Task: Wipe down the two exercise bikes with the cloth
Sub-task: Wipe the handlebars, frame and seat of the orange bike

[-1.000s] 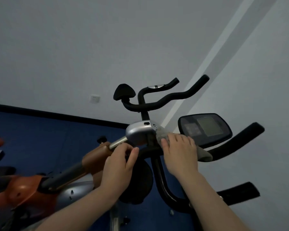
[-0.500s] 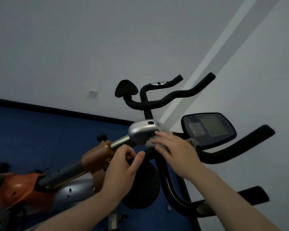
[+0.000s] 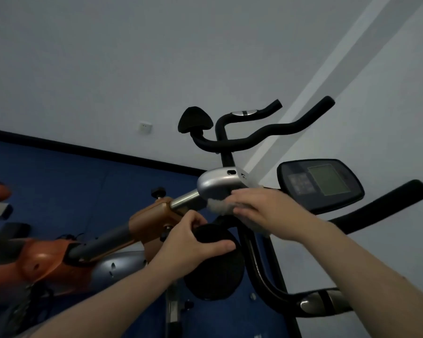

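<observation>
Pressing the grey cloth (image 3: 221, 205) against the underside of the silver housing (image 3: 217, 185), your right hand (image 3: 266, 212) sits just right of centre, its fingers fairly straight and lying flat over the fabric; a second bit of the cloth shows below your wrist at about 5 o'clock from the hand. Your left hand (image 3: 189, 242), at 7 o'clock from the right one, curls its fingers and thumb round the top of a black round pad (image 3: 215, 267) on the near exercise bike (image 3: 156, 223). That bike's orange frame runs from the left edge up towards centre, ending in a chrome stem that enters the silver housing. At 3 o'clock from your right hand is the black console (image 3: 320, 185) with its grey screen, and black handlebars sweep out to the right beneath it. At 12 o'clock, past the housing, you see the second bike's handlebars (image 3: 254, 135) and a black saddle-shaped pad (image 3: 195, 119) against the white wall (image 3: 108, 57). A blue floor mat (image 3: 59, 179) fills the left side.
</observation>
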The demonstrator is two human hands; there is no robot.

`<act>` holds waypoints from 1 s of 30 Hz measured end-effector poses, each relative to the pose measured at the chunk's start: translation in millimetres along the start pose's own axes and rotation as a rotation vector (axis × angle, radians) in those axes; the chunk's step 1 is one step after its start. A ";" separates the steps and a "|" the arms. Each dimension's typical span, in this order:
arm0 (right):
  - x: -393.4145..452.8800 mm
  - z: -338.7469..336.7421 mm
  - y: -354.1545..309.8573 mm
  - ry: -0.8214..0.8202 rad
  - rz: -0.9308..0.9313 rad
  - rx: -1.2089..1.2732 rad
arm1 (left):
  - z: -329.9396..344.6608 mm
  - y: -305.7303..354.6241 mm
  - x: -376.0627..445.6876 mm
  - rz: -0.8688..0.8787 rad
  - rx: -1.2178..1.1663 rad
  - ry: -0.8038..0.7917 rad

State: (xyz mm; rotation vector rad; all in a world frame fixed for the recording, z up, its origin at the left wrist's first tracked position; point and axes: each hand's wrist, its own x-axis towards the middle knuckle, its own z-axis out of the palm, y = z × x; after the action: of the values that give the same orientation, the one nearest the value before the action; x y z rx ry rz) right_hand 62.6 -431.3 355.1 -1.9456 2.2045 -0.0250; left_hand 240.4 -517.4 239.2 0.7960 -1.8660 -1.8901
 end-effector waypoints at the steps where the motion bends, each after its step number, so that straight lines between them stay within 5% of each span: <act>1: -5.4 -5.2 10.0 -0.004 0.051 0.012 | -0.7 0.4 -0.3 -0.025 0.019 -0.006; 5: -8.4 14.7 0.9 0.150 0.032 0.035 | -0.2 1.6 -0.5 -0.039 0.022 -0.014; 9: 4.3 24.8 -19.6 0.047 -0.141 -0.055 | -2.2 3.9 -2.6 -0.009 -0.073 -0.119; 14: -13.8 -3.7 20.9 0.069 0.065 -0.005 | -2.1 -0.2 -1.0 -0.053 -0.009 -0.069; 20: 1.0 24.1 -19.7 0.058 -0.115 -0.052 | -1.2 0.3 -3.2 0.016 0.002 -0.052; 25: -26.7 -7.8 10.3 0.066 0.102 -0.041 | -5.7 7.9 -7.6 0.213 0.327 0.091; 30: -53.5 -18.3 23.9 0.188 0.422 -0.268 | -1.7 34.0 -1.0 0.418 0.371 0.016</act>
State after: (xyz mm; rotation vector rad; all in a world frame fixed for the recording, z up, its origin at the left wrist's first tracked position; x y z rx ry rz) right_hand 42.2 -377.7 376.9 -1.6053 2.8295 0.1648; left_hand 237.9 -520.1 273.1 0.4679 -2.2000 -1.3026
